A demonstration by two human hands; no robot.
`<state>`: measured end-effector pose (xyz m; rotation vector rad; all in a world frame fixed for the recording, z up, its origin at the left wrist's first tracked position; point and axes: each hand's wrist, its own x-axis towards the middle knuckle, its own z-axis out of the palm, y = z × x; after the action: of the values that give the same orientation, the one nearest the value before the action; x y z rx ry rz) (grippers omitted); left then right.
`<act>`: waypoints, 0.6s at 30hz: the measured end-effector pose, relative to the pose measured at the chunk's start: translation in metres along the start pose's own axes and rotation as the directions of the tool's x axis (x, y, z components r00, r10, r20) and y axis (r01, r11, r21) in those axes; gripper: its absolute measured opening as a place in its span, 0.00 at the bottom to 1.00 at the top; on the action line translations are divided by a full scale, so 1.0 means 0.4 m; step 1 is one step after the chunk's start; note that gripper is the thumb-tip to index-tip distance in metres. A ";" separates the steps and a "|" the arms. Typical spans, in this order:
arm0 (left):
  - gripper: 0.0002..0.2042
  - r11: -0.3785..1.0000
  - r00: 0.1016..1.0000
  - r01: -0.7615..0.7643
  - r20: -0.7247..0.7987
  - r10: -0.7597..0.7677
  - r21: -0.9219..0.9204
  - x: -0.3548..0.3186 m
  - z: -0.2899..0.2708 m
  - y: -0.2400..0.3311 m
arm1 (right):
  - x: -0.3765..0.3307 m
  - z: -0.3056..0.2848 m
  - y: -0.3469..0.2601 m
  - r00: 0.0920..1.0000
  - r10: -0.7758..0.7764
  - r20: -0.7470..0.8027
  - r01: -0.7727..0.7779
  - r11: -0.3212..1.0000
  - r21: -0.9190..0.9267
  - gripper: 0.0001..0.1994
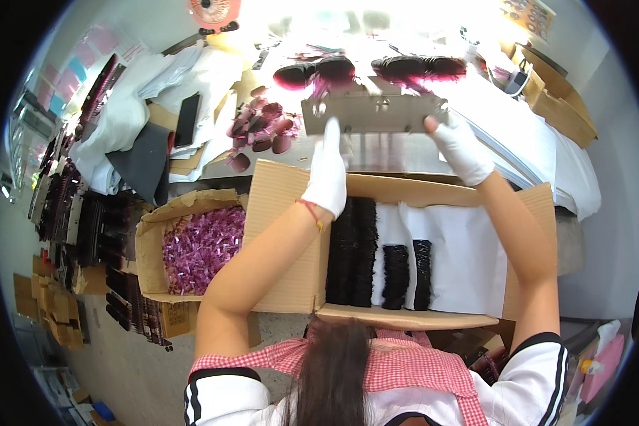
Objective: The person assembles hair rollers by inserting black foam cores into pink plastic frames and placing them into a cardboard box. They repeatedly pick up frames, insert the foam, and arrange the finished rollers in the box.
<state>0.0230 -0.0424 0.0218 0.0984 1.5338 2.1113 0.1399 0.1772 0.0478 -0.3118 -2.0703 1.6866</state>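
A long grey flat plate (376, 115) with small holes near its ends is held over the worktable. My right hand (463, 148), in a white glove with a bare thumb tip, grips its right end. My left hand (326, 174), also gloved, is against the plate near its left end, seen edge-on with straight fingers together. Below stands an open cardboard box (284, 241) holding rows of black, fringed-looking pieces (362, 248) and white paper sheets (465, 263). Beyond the plate lie dark lens-like pieces on racks (334, 71), with another row (419, 67) to their right.
Loose purple-tinted lenses (263, 128) lie left of the plate. A smaller carton (149, 248) of purple scraps (202, 248) stands left of the box. Further left are a phone (187, 119), papers and a dark sheet (142, 163). White sheeting (511, 135) covers the table's right side.
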 end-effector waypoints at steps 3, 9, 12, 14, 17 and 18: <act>0.14 0.960 0.933 0.000 0.346 -0.102 0.281 -0.046 0.003 -0.067 | -0.012 0.013 0.143 0.999 -0.029 -0.023 0.026 0.993 -0.117 0.19; 0.21 -0.171 0.504 -0.748 0.717 0.482 0.641 0.040 0.071 -0.145 | 0.032 0.018 0.301 0.981 0.161 0.109 -0.103 0.907 -0.409 0.15; 0.21 -0.223 0.586 -0.664 0.682 0.437 0.714 0.074 0.072 -0.179 | 0.029 -0.041 0.279 0.975 0.142 0.174 0.062 0.575 -0.816 0.11; 0.21 -0.235 0.544 -0.679 0.692 0.474 0.695 0.086 0.065 -0.193 | 0.027 -0.089 0.238 0.943 0.311 0.119 -0.228 0.864 -0.449 0.23; 0.20 -0.206 0.514 -0.704 0.688 0.513 0.679 0.092 0.054 -0.203 | 0.031 -0.117 0.195 0.964 0.261 -0.047 -0.262 0.906 -0.334 0.34; 0.20 -0.188 0.494 -0.714 0.675 0.548 0.674 0.095 0.050 -0.202 | 0.033 -0.113 0.190 0.976 0.205 -0.079 -0.219 0.939 -0.265 0.34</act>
<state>0.0272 0.0097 -0.0532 1.8677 2.8352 1.0476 0.1418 0.2398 -0.0164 -0.6813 -2.3017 1.4867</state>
